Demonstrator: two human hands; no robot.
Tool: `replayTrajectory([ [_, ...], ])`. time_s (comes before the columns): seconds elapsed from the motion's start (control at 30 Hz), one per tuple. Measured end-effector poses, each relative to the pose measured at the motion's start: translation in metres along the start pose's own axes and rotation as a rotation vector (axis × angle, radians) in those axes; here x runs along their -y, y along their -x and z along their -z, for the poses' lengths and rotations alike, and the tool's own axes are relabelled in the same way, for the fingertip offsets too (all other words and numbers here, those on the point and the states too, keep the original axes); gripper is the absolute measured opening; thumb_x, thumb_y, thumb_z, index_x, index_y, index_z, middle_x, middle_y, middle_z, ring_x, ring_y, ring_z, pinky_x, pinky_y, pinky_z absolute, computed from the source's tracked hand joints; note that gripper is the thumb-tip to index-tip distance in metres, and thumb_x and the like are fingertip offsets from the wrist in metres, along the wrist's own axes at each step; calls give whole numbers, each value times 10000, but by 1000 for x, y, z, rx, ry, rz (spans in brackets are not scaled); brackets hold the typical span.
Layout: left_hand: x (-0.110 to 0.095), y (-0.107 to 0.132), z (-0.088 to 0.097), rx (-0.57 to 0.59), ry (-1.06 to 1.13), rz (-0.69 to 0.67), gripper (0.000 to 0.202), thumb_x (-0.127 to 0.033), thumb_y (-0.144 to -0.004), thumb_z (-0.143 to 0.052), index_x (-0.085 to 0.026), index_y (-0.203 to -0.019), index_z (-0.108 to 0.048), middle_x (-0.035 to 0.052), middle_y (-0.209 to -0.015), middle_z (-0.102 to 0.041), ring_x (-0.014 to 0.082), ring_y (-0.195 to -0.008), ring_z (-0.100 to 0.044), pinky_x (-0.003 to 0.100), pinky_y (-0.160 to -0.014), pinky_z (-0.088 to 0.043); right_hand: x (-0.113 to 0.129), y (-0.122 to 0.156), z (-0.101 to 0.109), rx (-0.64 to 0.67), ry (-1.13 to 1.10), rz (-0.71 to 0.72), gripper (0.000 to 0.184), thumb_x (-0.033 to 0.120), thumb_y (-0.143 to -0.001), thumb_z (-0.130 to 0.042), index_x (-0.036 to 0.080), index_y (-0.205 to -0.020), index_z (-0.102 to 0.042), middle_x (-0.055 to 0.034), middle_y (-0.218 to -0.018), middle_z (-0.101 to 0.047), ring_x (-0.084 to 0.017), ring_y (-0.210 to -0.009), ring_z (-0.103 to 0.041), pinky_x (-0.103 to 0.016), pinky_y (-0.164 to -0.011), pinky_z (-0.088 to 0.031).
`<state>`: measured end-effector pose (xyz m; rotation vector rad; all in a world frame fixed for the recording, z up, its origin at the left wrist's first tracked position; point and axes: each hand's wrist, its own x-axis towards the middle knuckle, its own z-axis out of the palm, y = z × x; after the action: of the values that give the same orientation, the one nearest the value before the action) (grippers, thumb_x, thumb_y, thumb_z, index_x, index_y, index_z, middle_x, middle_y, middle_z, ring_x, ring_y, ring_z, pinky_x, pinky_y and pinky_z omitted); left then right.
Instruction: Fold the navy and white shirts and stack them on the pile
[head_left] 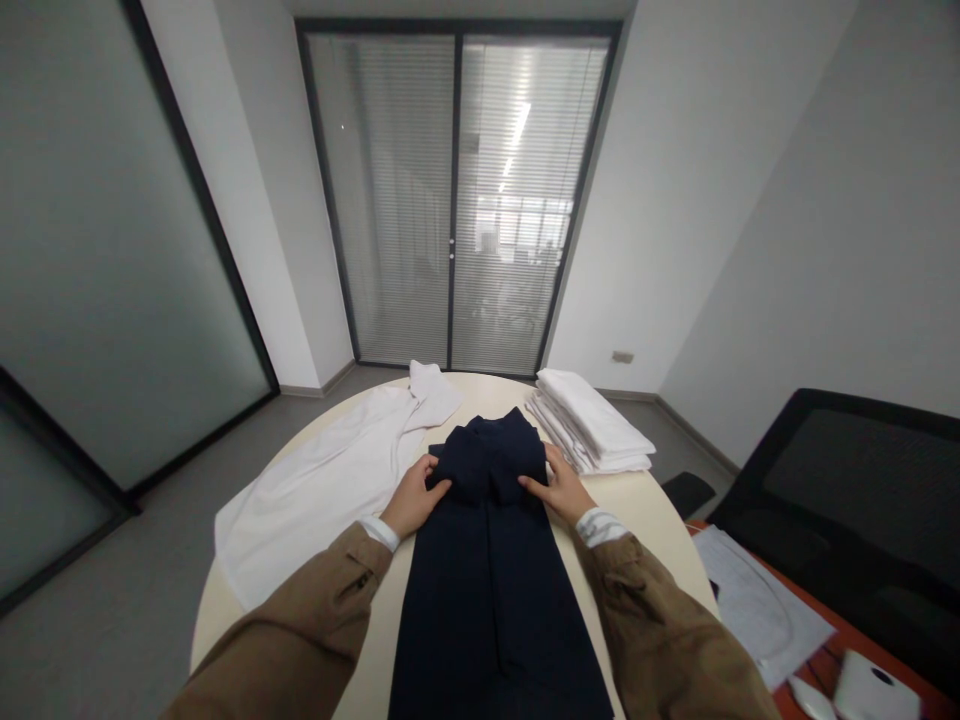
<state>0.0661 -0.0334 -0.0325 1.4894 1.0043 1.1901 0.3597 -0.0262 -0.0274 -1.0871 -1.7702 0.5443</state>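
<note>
Navy garment (491, 590) flat, sides folded in; both hands on upper edges.

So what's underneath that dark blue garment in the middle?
The pale round table shows around the dark blue garment, so it lies on that. The left hand and right hand rest on its folded top. The cloth hides anything else beneath.

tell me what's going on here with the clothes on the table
A person in brown sleeves has a dark navy garment laid lengthwise on a round table. The left hand and right hand rest on its upper part, one at each side, where the cloth is folded inward. The right hand lies flat; whether the left pinches the cloth is unclear. A white garment lies spread to the left, and a stack of folded white garments sits at the far right.
</note>
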Motion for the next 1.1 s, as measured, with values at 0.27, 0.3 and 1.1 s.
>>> replayTrajectory([
  [0.27,-3,0,-2,76,275,110,580,-338,-708,-801,-189,-1182,-501,125,-1154,-688,283,-1116,-633,419,-1000,-455,14,1,0,-11,-394,-181,333,412,-695,-804,226,-839,-568,-7,-801,-634,-207,-809,-601,-349,-808,-488],
  [0.3,-3,0,-1,85,290,99,603,-314,-701,-800,-187,-1210,-502,127,-1176,-680,283,-1133,-626,414,-1011,-449,14,1,0,8,-448,-196,356,394,-684,-813,233,-896,-577,-8,-824,-647,-209,-820,-611,-348,-812,-489],
  [1.1,-24,11,31,557,-74,14,226,-355,-695,-788,-199,-800,-662,20,-836,-676,223,-843,-626,313,-828,-483,16,16,9,385,-656,-357,520,683,-691,-629,198,-504,-618,-8,-399,-509,-124,-384,-455,-264,-433,-368],
])
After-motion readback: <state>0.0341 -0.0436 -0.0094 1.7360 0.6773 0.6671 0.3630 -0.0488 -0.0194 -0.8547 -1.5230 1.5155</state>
